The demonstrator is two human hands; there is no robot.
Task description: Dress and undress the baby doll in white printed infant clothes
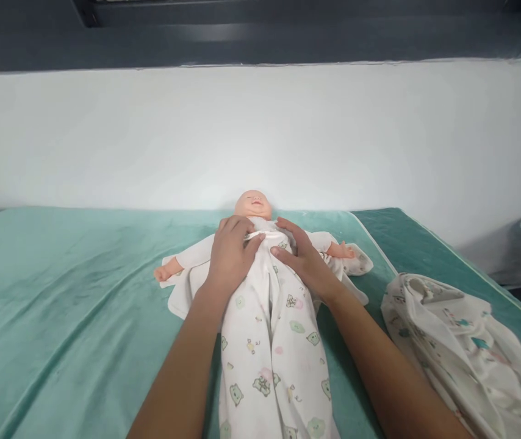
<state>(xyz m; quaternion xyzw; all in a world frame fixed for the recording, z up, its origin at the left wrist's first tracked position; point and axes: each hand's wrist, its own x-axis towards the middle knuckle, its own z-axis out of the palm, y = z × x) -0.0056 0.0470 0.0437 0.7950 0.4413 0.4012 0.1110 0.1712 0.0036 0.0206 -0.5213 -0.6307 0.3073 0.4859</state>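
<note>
A baby doll (pixel 254 204) lies on its back, head toward the wall and arms stretched out to both sides. Its legs and belly are covered by white baby trousers (pixel 251 341) printed with small green figures. My left hand (pixel 230 253) is closed on the trousers' waistband at the doll's left-of-view side, thumb along the top edge. Across from it, my right hand (pixel 306 259) lies on the other side of the waist, thumb and forefinger spread apart, touching the cloth. A white top (pixel 199 253) covers the doll's arms and chest, its flaps spread beneath.
Crumpled white printed baby clothing (pixel 462 347) lies at the right. Green cloth (pixel 82 292) covers the table, with a darker green strip (pixel 429 250) on the right. Behind stands a white wall (pixel 150 134) below a dark frame (pixel 260 36).
</note>
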